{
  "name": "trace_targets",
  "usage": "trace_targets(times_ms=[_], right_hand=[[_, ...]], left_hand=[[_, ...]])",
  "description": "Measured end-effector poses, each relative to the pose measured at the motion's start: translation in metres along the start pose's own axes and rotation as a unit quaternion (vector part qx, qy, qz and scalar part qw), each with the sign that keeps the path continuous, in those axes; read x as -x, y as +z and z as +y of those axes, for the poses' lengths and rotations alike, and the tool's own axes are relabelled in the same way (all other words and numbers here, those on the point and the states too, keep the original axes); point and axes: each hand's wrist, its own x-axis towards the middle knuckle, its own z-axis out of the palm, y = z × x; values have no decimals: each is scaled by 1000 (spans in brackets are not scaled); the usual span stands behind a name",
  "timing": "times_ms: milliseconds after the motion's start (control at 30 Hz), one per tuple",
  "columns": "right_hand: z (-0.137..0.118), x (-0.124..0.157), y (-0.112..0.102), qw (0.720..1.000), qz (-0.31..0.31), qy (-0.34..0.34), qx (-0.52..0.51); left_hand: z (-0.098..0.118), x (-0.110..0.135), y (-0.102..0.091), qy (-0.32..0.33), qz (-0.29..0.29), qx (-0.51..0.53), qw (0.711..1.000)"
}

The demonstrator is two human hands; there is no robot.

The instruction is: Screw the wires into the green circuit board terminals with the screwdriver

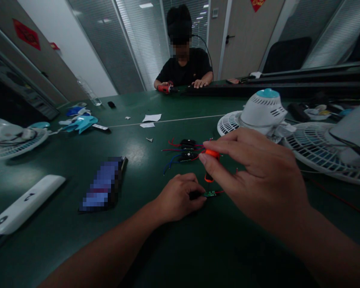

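Note:
My left hand [180, 196] rests on the green table [78, 240] with its fingers closed on a small black part joined to a tiny green circuit board [210, 194]. My right hand [258, 176] hovers just above and to the right, pinching the orange top of a small screwdriver [211, 160] that stands upright with its tip down by the board. Just behind them lies a bundle of small black parts with red and blue wires [184, 152].
A dismantled white fan with grilles [264, 112] lies at right, another fan grille [12, 140] at far left. A phone [105, 184] and white panel [24, 204] lie at left. Across the table a person holds a red tool [166, 88]. Paper scraps [151, 119] lie mid-table.

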Motion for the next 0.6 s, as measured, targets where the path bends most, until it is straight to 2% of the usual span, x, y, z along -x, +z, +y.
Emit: trace_targets(times_ms=[600], right_hand=[[0, -2, 2, 1000, -3, -8, -16]], left_hand=[[2, -1, 0, -7, 4, 2, 1000]])
